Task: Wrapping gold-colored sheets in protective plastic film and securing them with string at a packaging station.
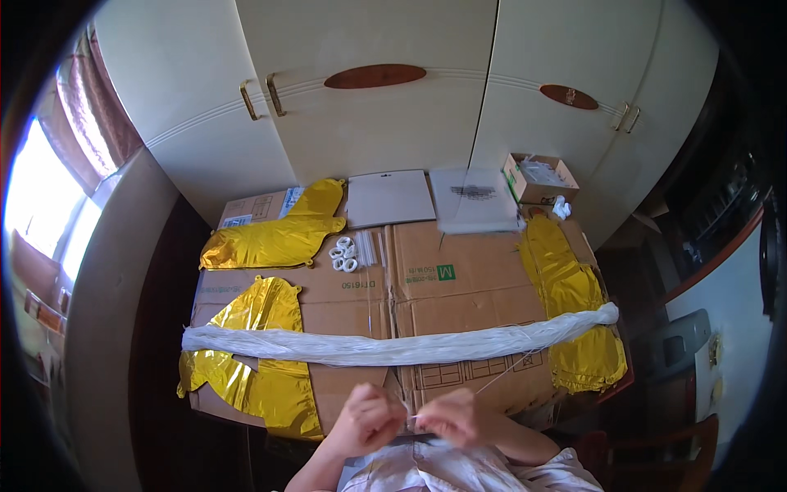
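Observation:
My left hand [366, 418] and my right hand [456, 416] are close together at the near edge of the cardboard, both with fingers pinched. A thin white string [502, 375] slants from my right hand up toward a long bundle of white strings [393, 349]. A short bit of the string shows at my fingertips; the rest of the grip is hidden. The bundle stretches left to right across the cardboard. Its ends rest over a gold foil balloon [283, 394] on the left and a stack of gold foil balloons [566, 279] on the right.
Flattened cardboard [459, 303] covers the table. Farther back are another gold foil balloon [275, 238], small white rolls [343, 254], clear tubes [371, 248], a grey flat sheet [389, 198], a clear plastic bag [475, 203] and an open box [539, 178]. Cabinets [377, 131] stand behind.

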`<state>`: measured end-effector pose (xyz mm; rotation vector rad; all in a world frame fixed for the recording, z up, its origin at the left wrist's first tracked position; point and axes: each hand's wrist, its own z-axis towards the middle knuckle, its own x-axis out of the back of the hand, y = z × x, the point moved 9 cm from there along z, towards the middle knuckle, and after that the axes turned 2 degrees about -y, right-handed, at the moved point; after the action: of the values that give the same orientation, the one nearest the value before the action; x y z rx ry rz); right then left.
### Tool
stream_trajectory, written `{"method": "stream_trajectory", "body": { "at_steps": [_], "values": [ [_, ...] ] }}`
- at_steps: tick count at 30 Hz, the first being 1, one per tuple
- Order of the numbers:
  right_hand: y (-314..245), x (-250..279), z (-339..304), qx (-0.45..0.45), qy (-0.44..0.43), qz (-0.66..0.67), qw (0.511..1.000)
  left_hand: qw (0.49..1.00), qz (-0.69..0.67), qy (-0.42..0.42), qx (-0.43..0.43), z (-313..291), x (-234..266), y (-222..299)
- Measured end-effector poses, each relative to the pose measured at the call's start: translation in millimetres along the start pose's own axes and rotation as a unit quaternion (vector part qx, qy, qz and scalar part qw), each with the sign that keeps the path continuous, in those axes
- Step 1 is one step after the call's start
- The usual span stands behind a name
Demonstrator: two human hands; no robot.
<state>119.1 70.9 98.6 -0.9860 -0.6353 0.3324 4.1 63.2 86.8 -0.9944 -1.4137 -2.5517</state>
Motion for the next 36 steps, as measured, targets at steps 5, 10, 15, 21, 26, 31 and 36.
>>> {"method": "stream_trajectory", "body": {
  "at_steps": [5,10,15,21,26,31,36],
  "values": [
    [18,-19,-8,-0.036,-0.020,-0.106,0.994,0.967,-0.242,0.072,-0.025,-3,6,-3],
    [12,0,1,-0.015,0.029,-0.096,0.995,0.990,-0.132,0.010,-0.040,-2,0,4],
    [4,-24,-6,-0.006,-0.031,-0.140,0.990,0.992,-0.051,0.103,0.049,1,14,-4],
    [13,-4,2,0.008,0.048,-0.145,0.988,0.968,-0.247,0.030,-0.008,5,3,4],
    [-14,2,2,0.033,0.058,-0.173,0.983,0.997,-0.021,0.059,0.034,4,6,1],
    [-3,2,8,0.019,0.061,-0.154,0.986,0.949,-0.308,0.056,0.042,0,-2,-3],
    [10,6,4,-0.010,0.174,-0.152,0.973,0.951,-0.280,0.123,0.037,-3,-6,-17]
  ]
}}
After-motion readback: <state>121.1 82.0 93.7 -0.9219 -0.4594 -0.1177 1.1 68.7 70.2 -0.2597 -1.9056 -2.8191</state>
